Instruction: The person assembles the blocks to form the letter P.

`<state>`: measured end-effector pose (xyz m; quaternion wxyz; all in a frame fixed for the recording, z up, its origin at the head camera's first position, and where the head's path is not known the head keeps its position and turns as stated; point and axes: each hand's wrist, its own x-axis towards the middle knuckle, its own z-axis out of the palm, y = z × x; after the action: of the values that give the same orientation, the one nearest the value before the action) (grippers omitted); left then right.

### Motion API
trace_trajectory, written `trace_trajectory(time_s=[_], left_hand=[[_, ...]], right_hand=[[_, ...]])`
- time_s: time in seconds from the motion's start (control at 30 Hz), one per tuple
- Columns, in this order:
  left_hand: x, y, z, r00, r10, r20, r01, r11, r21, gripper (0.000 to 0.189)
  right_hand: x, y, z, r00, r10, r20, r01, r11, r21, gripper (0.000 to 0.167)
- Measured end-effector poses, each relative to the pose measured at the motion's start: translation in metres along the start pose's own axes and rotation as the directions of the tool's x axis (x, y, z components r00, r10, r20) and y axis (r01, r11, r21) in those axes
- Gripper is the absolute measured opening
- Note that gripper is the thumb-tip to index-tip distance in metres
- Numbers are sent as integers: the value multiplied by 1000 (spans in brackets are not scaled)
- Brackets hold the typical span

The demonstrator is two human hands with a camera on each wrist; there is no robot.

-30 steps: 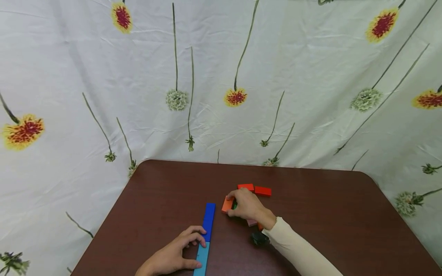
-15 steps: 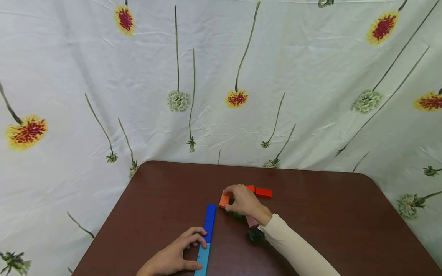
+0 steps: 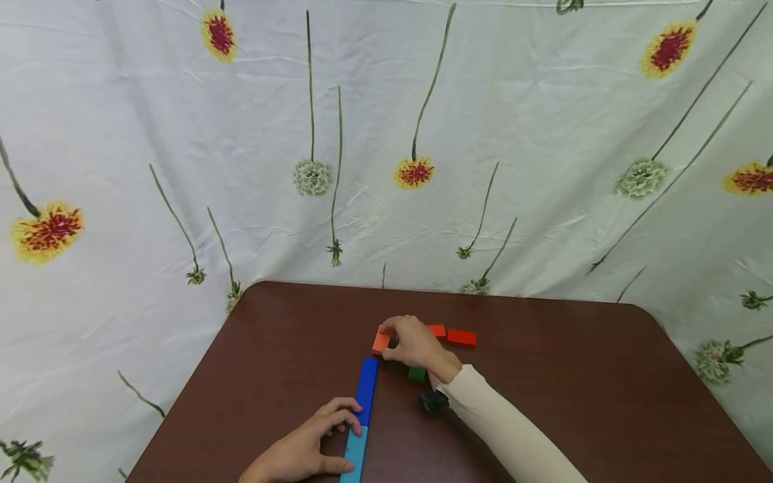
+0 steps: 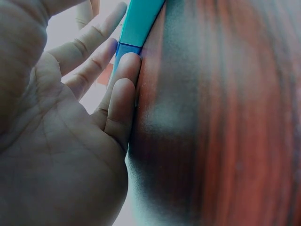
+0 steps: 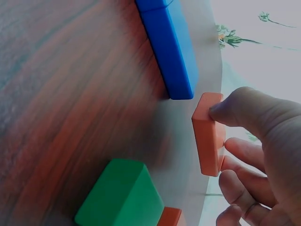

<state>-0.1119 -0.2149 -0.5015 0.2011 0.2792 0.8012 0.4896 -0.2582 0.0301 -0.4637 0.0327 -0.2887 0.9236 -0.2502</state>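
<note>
Just past the far end of the dark blue blocks (image 3: 366,389), the orange block (image 3: 380,341) was pinched between thumb and fingertips of the right hand (image 3: 417,343). It looked close to the blue end but not touching; couldn't tell if its underside met the counter (image 3: 290,335). The left hand (image 3: 304,439) was way looser: fingers spread and softly bent, resting around the seam between the dark blues and the light blue block (image 3: 354,453).

Imo, placing that piece cleanly called for a light pinch, a level underside and a slow approach, so no corner bumped the blues. The left hand made a decent brace against skidding.

As for clutter, 2 red blocks (image 3: 461,337) lay behind the right hand, which partly covered 1 of them. The green block (image 3: 417,373) sat below that wrist, and the sleeve (image 3: 507,422) hid most of the pink block (image 3: 433,380), so lifting off carefully seemed wise.
</note>
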Motion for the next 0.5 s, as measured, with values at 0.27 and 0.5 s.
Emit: trace_trajectory(time_s=[0.27,0.5], left_hand=[[1,-3,1,999,41,-3,-41,999,6,31],[1,-3,1,1000,31,-3,-31,999,6,31]], right_hand=[[4,-3,4,1000,-3,23,3,1000,-4,41],[5,-7,6,1000,-15,18,15,1000,-6,38]])
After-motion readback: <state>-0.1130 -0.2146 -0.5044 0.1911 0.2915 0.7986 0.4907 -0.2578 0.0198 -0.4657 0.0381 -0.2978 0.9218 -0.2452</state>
